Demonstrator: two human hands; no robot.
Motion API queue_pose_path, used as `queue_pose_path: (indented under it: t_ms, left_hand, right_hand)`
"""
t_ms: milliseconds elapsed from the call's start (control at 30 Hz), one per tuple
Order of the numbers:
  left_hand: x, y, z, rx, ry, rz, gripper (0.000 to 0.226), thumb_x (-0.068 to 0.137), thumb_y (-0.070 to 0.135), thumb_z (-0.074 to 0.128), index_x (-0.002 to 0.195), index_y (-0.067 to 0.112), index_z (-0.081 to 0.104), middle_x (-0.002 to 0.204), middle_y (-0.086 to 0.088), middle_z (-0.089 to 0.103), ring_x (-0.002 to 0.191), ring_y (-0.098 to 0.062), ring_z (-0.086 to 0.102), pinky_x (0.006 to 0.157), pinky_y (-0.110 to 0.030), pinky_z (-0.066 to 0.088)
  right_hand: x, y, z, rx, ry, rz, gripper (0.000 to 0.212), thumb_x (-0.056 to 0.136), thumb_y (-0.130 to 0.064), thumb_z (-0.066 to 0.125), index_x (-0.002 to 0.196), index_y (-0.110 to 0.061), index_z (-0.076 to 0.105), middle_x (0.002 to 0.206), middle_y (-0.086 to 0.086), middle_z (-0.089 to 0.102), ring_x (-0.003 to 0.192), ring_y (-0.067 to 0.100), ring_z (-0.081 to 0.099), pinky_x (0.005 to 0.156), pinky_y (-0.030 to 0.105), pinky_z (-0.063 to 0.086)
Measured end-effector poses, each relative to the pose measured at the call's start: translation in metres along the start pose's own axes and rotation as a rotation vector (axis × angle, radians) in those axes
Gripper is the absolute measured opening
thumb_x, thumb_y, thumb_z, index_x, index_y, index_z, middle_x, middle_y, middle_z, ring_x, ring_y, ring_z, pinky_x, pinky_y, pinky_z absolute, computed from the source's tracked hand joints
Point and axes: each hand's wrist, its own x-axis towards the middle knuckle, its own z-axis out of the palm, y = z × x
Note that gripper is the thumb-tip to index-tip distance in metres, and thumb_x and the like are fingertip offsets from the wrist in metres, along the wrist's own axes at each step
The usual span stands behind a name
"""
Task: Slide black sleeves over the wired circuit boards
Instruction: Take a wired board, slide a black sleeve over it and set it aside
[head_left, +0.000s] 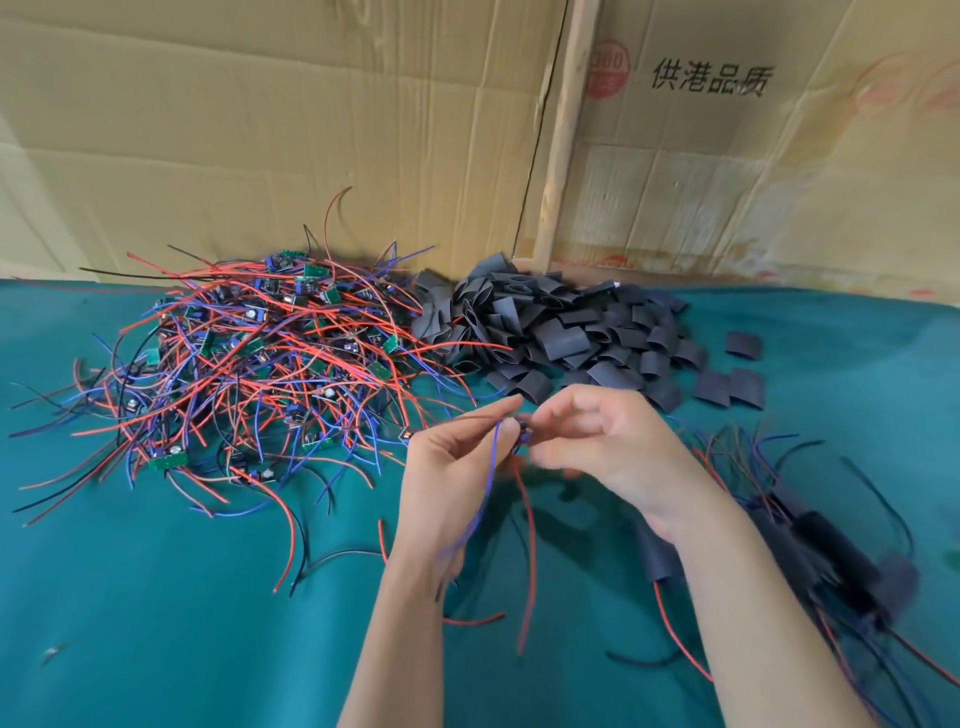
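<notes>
Left hand (457, 467) and right hand (602, 441) pinch small circuit board (522, 434) between fingertips (mostly hidden); blue wire (488, 488), red wire (530, 545) dangle below.

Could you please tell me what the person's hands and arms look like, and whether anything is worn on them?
Both the left hand and right hand are bare: no gloves, rings, watch or bracelets show. Both forearms are uncovered down to the bottom edge of the picture, with no sleeves in view.

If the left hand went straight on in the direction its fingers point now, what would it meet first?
Probably the right hand: the left hand points up and right at it, both pinching a small wired board. Beyond lies the pile of black sleeves; depth is unclear.
</notes>
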Motion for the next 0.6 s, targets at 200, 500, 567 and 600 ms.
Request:
queue_pose_path:
  t_ms: [200,500,567,600]
  left_hand:
    - [0.000,-0.003,0.002,0.081,0.079,0.015,0.019,0.093,-0.001,0.066,0.100,0.013,0.078,0.084,-0.010,0.075,0.076,-0.024,0.075,0.074,-0.035,0.063]
    - [0.000,-0.003,-0.002,0.130,0.051,0.020,0.008,0.086,0.006,0.077,0.089,0.012,0.080,0.071,-0.008,0.073,0.063,-0.026,0.073,0.058,-0.029,0.059]
    - [0.000,-0.002,0.000,0.140,0.076,0.001,0.004,0.086,0.011,0.078,0.083,0.012,0.080,0.072,-0.010,0.070,0.061,-0.027,0.073,0.054,-0.028,0.057]
    - [-0.001,-0.002,0.000,0.150,0.089,-0.012,0.005,0.086,0.014,0.078,0.082,0.011,0.079,0.071,-0.010,0.069,0.060,-0.027,0.074,0.051,-0.027,0.056]
  right_hand:
    - [0.052,0.013,-0.044,-0.751,0.524,0.120,0.021,0.082,-0.025,0.080,0.098,-0.020,0.067,0.102,0.002,0.068,0.098,0.027,0.063,0.076,0.038,0.053]
    - [0.074,0.020,-0.049,-0.778,0.627,0.140,0.014,0.086,-0.010,0.073,0.092,-0.022,0.069,0.105,0.010,0.069,0.085,0.030,0.056,0.068,0.031,0.042]
    - [0.071,0.019,-0.045,-0.804,0.657,0.123,0.012,0.091,-0.009,0.066,0.095,-0.020,0.068,0.105,0.012,0.067,0.088,0.033,0.056,0.068,0.033,0.043]
    - [0.068,0.017,-0.045,-0.814,0.689,0.101,0.011,0.093,-0.009,0.063,0.096,-0.019,0.066,0.103,0.011,0.068,0.088,0.034,0.055,0.067,0.034,0.043]
